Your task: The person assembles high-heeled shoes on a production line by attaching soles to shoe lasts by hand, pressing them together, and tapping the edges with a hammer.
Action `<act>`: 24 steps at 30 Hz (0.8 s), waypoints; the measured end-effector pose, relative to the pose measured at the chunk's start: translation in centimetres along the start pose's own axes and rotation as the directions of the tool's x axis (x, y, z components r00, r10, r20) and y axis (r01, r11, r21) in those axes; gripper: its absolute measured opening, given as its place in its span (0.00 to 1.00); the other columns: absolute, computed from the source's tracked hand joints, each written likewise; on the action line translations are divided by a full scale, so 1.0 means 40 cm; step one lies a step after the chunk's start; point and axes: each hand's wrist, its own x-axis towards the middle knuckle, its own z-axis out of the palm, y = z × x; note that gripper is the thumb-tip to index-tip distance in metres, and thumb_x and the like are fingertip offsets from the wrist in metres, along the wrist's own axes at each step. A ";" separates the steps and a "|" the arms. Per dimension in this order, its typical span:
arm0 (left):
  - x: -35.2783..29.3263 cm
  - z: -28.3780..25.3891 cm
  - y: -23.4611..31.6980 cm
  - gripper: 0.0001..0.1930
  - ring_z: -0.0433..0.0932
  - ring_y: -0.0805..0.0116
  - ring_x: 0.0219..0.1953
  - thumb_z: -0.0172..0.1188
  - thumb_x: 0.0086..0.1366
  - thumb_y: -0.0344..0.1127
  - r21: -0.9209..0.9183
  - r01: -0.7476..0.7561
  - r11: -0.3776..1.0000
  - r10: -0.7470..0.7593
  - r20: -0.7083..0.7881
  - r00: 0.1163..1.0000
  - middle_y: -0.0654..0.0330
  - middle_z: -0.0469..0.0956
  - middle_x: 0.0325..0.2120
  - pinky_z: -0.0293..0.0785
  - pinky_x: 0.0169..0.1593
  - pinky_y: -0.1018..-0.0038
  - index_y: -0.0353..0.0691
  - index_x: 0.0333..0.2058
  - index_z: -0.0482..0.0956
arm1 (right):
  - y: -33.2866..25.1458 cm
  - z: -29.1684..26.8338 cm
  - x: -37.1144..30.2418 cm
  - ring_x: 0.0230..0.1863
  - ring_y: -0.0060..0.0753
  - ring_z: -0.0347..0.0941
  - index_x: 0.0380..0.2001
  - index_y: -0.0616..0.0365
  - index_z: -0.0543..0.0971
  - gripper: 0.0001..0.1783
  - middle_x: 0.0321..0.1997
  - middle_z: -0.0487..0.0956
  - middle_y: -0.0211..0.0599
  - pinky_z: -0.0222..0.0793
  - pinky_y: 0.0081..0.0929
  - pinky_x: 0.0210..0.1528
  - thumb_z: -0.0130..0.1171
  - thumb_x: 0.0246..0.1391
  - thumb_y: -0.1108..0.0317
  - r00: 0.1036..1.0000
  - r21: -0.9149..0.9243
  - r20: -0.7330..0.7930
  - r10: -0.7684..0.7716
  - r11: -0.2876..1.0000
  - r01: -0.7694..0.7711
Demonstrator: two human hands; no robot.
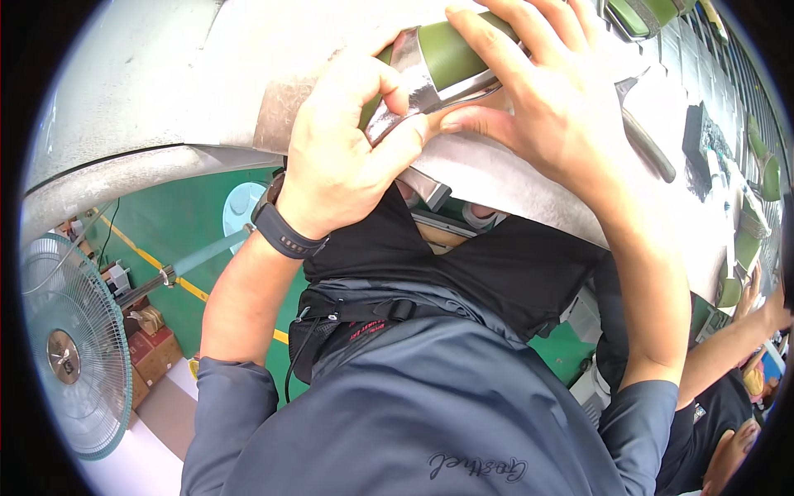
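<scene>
A green cylindrical piece (456, 56) with shiny silver strips lies on the pale worktop in front of me, partly covered by my fingers. My left hand (351, 136) is closed at its left end, thumb and curled index finger pinching the edge of a silver strip (413, 70). Over the piece's right part rests my right hand (542, 91), fingers spread on top and thumb along the near side, gripping it. The two thumb tips almost meet. Right of that hand lies a dark-handled tool (648, 145).
More green pieces lie at the top right (641, 16) and right edge (769, 178), near a dark block (703, 145). A co-worker's arm (736, 343) reaches in from the right. A standing fan (74, 347) and cardboard boxes (153, 355) are at left. A metal bracket (426, 188) sits under the worktop edge.
</scene>
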 end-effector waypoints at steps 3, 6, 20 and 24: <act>0.006 0.003 0.003 0.09 0.74 0.54 0.67 0.67 0.62 0.28 0.022 -0.026 0.999 0.026 -0.002 1.000 0.38 0.76 0.61 0.67 0.66 0.63 0.37 0.35 0.74 | 0.008 0.022 -0.007 0.65 0.59 0.68 0.58 0.59 0.78 0.45 0.61 0.74 0.48 0.61 0.68 0.67 0.75 0.44 0.39 1.000 -0.114 -0.019 -0.025 0.993 0.023; 0.010 0.008 -0.012 0.09 0.76 0.38 0.63 0.69 0.57 0.29 0.012 -0.094 0.995 0.095 -0.075 0.993 0.30 0.73 0.62 0.71 0.65 0.56 0.36 0.34 0.77 | -0.029 -0.024 0.015 0.65 0.59 0.68 0.58 0.58 0.79 0.46 0.60 0.75 0.48 0.61 0.70 0.67 0.73 0.43 0.36 0.996 -0.075 0.077 0.039 0.997 -0.033; 0.002 0.008 -0.009 0.10 0.76 0.38 0.63 0.68 0.53 0.31 0.148 -0.098 0.984 0.115 -0.107 0.988 0.35 0.74 0.63 0.70 0.62 0.54 0.38 0.34 0.79 | -0.046 -0.018 0.031 0.68 0.53 0.68 0.62 0.53 0.79 0.48 0.63 0.76 0.40 0.53 0.65 0.73 0.60 0.49 0.27 0.982 -0.061 0.134 0.133 0.990 -0.126; 0.000 0.001 -0.014 0.11 0.73 0.35 0.65 0.62 0.52 0.34 0.153 -0.122 0.981 0.135 -0.077 0.988 0.32 0.71 0.65 0.68 0.62 0.51 0.39 0.35 0.77 | -0.053 -0.037 0.049 0.68 0.55 0.68 0.63 0.53 0.78 0.47 0.64 0.76 0.41 0.53 0.66 0.73 0.63 0.49 0.29 0.964 -0.054 0.215 0.156 0.988 -0.148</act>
